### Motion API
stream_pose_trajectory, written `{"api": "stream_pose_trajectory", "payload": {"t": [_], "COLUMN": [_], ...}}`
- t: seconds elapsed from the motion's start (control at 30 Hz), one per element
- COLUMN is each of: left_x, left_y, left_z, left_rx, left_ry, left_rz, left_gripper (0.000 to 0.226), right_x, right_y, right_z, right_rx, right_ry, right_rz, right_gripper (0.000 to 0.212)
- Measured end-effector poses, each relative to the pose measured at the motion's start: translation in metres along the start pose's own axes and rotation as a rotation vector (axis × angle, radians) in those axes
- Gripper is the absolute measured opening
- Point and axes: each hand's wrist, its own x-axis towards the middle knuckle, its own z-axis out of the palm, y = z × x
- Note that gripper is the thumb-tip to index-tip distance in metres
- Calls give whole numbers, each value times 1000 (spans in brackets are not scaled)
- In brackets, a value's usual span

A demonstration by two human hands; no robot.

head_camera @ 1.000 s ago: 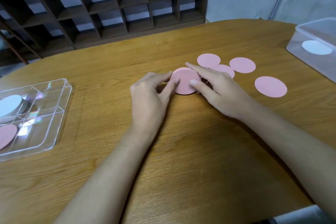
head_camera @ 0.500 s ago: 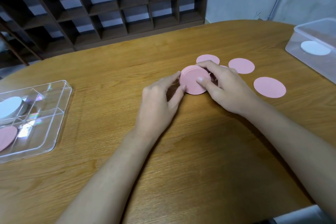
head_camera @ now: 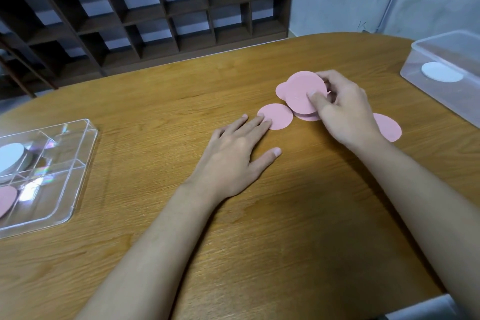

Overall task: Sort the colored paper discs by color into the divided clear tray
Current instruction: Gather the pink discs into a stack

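- I see right hand (head_camera: 345, 109) pinching a pink stack (head_camera: 305, 92) — thumb on top, fingers curled behind, tilted up off the table (head_camera: 259, 215).
- Left hand (head_camera: 233, 156) flat, fingers spread, tips on a single pink disc (head_camera: 278, 115); gripping nothing.
- More pink discs around the stack, one (head_camera: 389, 128) behind right wrist.
- Tray (head_camera: 78, 176) far left — white discs (head_camera: 10, 154) in one compartment, pink (head_camera: 6, 200) in another.
- Clear box (head_camera: 441, 70) far right, white disc (head_camera: 441, 76) inside.
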Motion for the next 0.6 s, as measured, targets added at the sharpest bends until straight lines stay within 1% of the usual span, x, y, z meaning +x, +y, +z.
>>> {"api": "stream_pose_trajectory", "payload": {"t": [0.13, 0.27, 0.33, 0.47, 0.53, 0.6], "left_x": [1, 1, 2, 0, -2, -3], "left_y": [1, -1, -1, 0, 0, 1], "left_z": [-4, -5, -6, -8, -9, -10], "left_rx": [-97, -157, -141, -50, -28, -26], "left_ry": [147, 209, 217, 294, 345, 403], "left_rz": [-32, -85, -75, -1, 20, -3], "left_gripper": [65, 65, 59, 36, 33, 29], "right_x": [-1, -3, -4, -6, -7, -9], "right_y": [-1, -4, -5, -7, -7, -8], "right_z": [2, 4, 5, 5, 5, 6], "right_rx": [-2, 8, -2, 2, 16, 27], "right_ry": [-14, -35, -45, -75, -89, -111], "right_rz": [-3, -18, -37, -76, -87, -90], "right_gripper": [30, 31, 30, 28, 27, 27]}}
